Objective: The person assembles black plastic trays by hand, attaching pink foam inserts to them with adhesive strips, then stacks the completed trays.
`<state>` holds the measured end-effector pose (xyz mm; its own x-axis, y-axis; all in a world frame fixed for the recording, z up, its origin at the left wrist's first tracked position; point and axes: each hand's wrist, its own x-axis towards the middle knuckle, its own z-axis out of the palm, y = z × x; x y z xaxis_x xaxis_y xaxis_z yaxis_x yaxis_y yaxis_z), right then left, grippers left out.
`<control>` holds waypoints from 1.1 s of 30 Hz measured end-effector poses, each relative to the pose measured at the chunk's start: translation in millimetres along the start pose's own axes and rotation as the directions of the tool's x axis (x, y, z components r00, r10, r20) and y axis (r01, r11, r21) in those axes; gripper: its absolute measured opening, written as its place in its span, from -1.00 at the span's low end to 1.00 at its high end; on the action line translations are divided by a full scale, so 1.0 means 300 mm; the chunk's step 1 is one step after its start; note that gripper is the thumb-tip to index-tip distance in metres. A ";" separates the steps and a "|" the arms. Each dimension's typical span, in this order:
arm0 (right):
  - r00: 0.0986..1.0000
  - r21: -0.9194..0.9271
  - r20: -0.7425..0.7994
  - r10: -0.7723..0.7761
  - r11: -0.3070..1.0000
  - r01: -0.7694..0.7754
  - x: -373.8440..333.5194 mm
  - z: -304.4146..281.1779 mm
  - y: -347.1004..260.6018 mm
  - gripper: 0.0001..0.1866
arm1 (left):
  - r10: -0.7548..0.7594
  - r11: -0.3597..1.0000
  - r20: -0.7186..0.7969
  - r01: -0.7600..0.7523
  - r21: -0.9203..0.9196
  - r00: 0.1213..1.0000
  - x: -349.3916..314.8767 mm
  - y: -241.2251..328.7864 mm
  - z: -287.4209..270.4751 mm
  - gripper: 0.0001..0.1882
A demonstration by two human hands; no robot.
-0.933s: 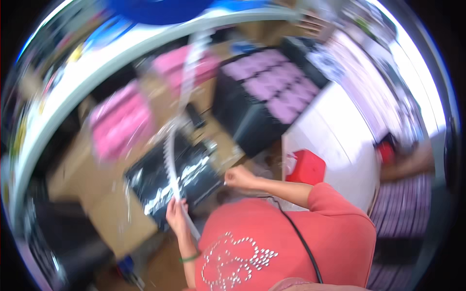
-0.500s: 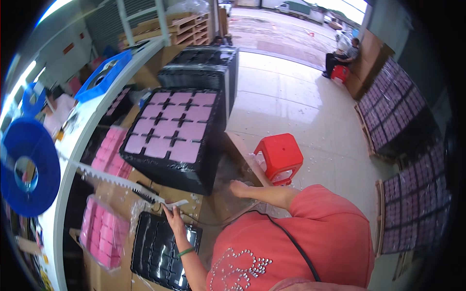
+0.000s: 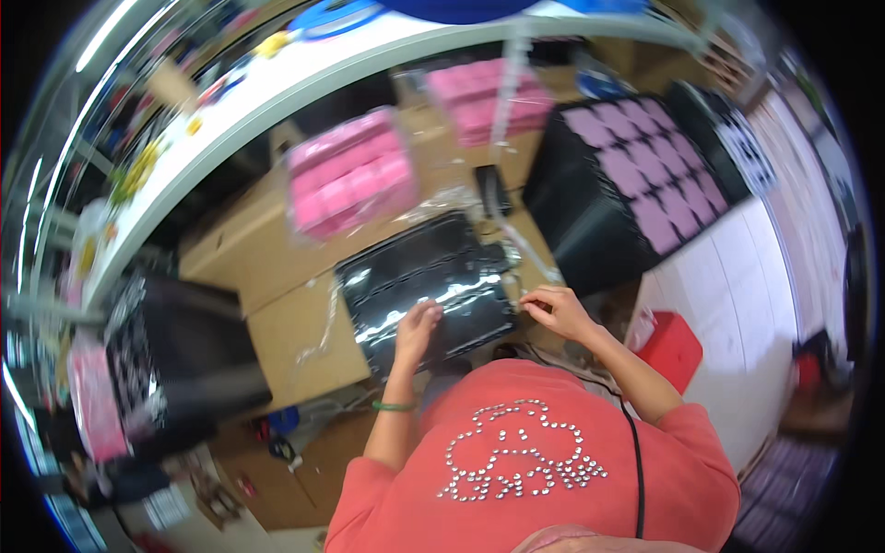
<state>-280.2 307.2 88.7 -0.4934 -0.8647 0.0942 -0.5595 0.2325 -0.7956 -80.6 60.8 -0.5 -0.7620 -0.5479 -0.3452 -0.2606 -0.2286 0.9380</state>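
A black tray (image 3: 410,263) with a shiny surface lies in front of me on brown cardboard. Over its near part is my left hand (image 3: 418,330), fingers curled together; anything inside them is too blurred to name. My right hand (image 3: 558,311) is by the tray's right edge, its thumb and fingertips pinched on something I cannot make out. A pale narrow strip (image 3: 502,111) runs down from near a blue reel (image 3: 461,7), its lower end close above my right hand. Beyond the tray sits a plastic-wrapped pink block (image 3: 350,172).
A tall black stack (image 3: 590,198) with pink squares on top stands to the right, and another black stack (image 3: 184,346) at the left. A second pink block (image 3: 489,97) lies farther off below a white shelf (image 3: 267,88). The red stool (image 3: 671,350) is near my right elbow.
My view has swung left toward the tray. The left hand has left the strip's end and now hovers over the tray. My right hand has come up from my side to the tray's right edge.
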 end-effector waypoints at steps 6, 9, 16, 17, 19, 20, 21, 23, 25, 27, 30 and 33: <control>0.882 0.018 0.092 -0.462 0.886 0.463 0.576 0.308 -0.195 -0.86 | 0.074 0.995 -0.256 -0.089 -0.048 0.964 -0.049 0.044 -0.296 -0.66; 0.958 -0.127 -0.014 -0.285 0.951 0.281 0.908 0.393 -0.170 -0.84 | 0.089 0.991 -0.320 -0.117 -0.069 0.943 -0.020 0.034 -0.399 -0.67; 0.942 -0.459 0.100 -0.319 0.825 0.329 1.302 0.530 -0.002 -0.80 | 0.559 0.771 -0.436 -0.248 0.586 0.705 0.189 0.185 -0.592 -0.79; 0.942 -0.456 0.111 -0.316 0.826 0.331 1.307 0.564 -0.009 -0.80 | 0.620 0.691 -0.393 -0.235 0.684 0.679 0.240 0.207 -0.625 -0.76; 0.896 -0.664 0.137 -0.423 0.632 0.400 1.296 0.624 -0.029 -0.86 | 0.699 0.560 -0.296 -0.240 0.793 0.651 0.346 0.258 -0.668 -0.68; 0.896 -0.664 0.142 -0.420 0.631 0.401 1.304 0.634 -0.023 -0.86 | 0.724 0.516 -0.245 -0.270 0.813 0.645 0.403 0.285 -0.674 -0.64; 0.907 -0.651 0.138 -0.399 0.653 0.386 1.313 0.638 -0.010 -0.89 | 0.723 0.518 -0.246 -0.271 0.811 0.646 0.462 0.301 -0.676 -0.64; 0.918 -0.640 0.134 -0.373 0.675 0.367 1.324 0.643 0.004 -0.91 | 0.812 0.302 -0.071 -0.314 0.900 0.579 0.566 0.322 -0.670 -0.57; 0.905 -0.567 0.070 -0.419 0.730 0.381 1.315 0.635 -0.022 -0.89 | 0.805 0.253 -0.046 -0.272 0.928 0.592 0.628 0.341 -0.662 -0.57; 0.919 -0.545 0.067 -0.389 0.757 0.360 1.310 0.622 -0.051 -0.87 | 0.797 0.202 -0.024 -0.230 0.952 0.603 0.682 0.335 -0.674 -0.57; 0.923 -0.535 0.067 -0.379 0.767 0.354 1.297 0.627 -0.061 -0.84 | 0.815 0.022 0.133 -0.259 0.966 0.565 0.740 0.312 -0.709 -0.65; 0.919 -0.570 0.073 -0.387 0.740 0.357 1.296 0.635 -0.038 -0.77 | 0.843 0.099 0.103 -0.340 0.935 0.528 0.752 0.331 -0.715 -0.79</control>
<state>-338.8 -116.6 20.4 -0.1881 -0.9173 0.3511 -0.9698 0.1169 -0.2142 -151.2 -258.2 8.1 -0.6832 -0.3992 0.6114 -0.3208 0.9163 0.2398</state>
